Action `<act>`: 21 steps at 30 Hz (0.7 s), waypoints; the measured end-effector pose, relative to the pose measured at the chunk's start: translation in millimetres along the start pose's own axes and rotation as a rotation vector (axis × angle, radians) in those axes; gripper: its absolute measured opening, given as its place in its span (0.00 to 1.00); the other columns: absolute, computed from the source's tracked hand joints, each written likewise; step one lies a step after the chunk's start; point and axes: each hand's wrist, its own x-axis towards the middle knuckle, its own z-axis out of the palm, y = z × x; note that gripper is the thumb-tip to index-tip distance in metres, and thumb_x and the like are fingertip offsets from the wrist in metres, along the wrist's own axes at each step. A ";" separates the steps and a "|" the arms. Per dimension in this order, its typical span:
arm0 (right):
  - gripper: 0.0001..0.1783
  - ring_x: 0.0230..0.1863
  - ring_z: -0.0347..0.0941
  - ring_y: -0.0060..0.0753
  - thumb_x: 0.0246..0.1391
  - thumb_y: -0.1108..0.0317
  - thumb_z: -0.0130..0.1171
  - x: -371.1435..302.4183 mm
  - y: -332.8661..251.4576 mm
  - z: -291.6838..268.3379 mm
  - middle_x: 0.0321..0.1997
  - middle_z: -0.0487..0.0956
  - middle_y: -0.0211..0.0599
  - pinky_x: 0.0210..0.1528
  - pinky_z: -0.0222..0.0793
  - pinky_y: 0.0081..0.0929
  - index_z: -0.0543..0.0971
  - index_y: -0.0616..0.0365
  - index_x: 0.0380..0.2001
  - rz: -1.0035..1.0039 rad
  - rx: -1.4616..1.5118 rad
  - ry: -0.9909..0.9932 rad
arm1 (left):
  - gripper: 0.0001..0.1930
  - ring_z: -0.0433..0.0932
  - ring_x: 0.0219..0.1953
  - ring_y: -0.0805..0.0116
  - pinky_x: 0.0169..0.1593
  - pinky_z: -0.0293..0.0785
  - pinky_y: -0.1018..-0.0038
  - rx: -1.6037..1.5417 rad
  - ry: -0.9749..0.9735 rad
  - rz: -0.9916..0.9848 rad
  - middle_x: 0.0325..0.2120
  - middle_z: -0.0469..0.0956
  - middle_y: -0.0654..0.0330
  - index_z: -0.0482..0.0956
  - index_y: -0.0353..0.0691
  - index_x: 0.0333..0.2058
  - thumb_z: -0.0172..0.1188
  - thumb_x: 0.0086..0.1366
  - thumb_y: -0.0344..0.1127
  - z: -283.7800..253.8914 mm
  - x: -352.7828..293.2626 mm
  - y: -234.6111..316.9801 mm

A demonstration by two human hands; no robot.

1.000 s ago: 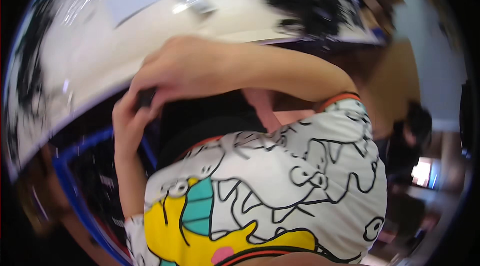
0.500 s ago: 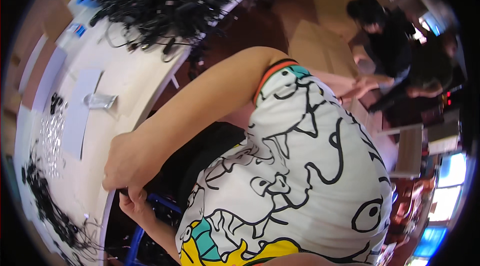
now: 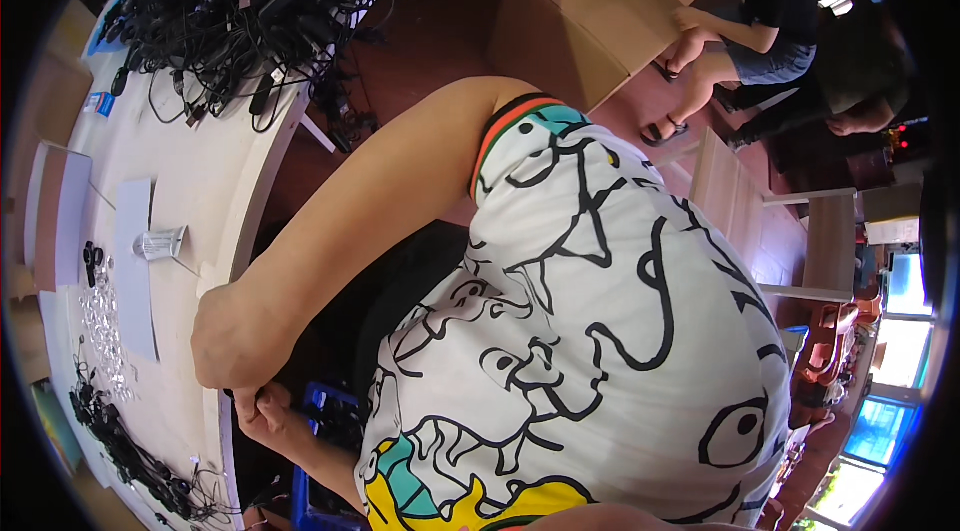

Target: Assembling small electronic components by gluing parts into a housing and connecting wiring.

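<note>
My right hand (image 3: 240,336) is closed at the near edge of the pale table (image 3: 205,191), its back turned up and its fingertips hidden. Just below it, the curled fingers of my left hand (image 3: 265,413) meet it. A small dark bit shows between the two, too hidden to name. A loose bunch of thin black cables (image 3: 130,446) lies on the table close to my hands. Many small shiny clear pieces (image 3: 103,331) are scattered beyond, beside a white sheet (image 3: 135,271) with a silver packet (image 3: 162,243) at its edge.
A big tangle of black cables (image 3: 250,11) covers the table's far end, near a small blue box (image 3: 98,103). Below the table edge stands a blue crate (image 3: 305,501) with dark things inside. Behind are a large cardboard box (image 3: 560,21), a person (image 3: 765,1) and a wooden bench (image 3: 735,186).
The view has shifted, and my two hands stay together at the table edge. The person by the cardboard box now shows further up, with a hand on the box.
</note>
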 end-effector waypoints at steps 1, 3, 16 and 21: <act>0.22 0.32 0.74 0.41 0.43 0.47 0.52 -3.8 1.1 -2.1 0.26 0.77 0.40 0.33 0.68 0.35 0.78 0.57 0.26 0.017 0.015 -0.002 | 0.19 0.53 0.16 0.83 0.19 0.46 0.84 0.033 0.007 0.004 0.13 0.56 0.70 0.70 0.36 0.39 0.51 0.59 0.47 0.2 2.5 1.1; 0.22 0.32 0.74 0.41 0.42 0.48 0.52 -0.4 2.6 0.4 0.25 0.77 0.40 0.32 0.68 0.36 0.78 0.57 0.25 0.010 0.034 0.028 | 0.19 0.53 0.16 0.83 0.19 0.46 0.84 0.079 0.072 -0.004 0.14 0.57 0.70 0.70 0.37 0.40 0.51 0.59 0.48 0.5 0.7 -3.7; 0.18 0.38 0.70 0.28 0.50 0.61 0.53 14.5 1.3 106.9 0.34 0.73 0.37 0.42 0.65 0.24 0.69 0.62 0.40 0.033 0.939 -0.052 | 0.21 0.51 0.17 0.82 0.21 0.50 0.85 -0.933 0.424 -0.008 0.17 0.55 0.71 0.64 0.36 0.44 0.46 0.61 0.48 -45.0 44.4 53.4; 0.12 0.28 0.66 0.23 0.52 0.62 0.51 7.8 -21.2 79.7 0.26 0.70 0.34 0.33 0.63 0.21 0.70 0.62 0.32 0.183 1.131 -0.142 | 0.18 0.49 0.15 0.83 0.18 0.46 0.86 -0.905 0.530 0.106 0.16 0.53 0.71 0.64 0.38 0.40 0.44 0.63 0.48 -53.6 41.2 72.3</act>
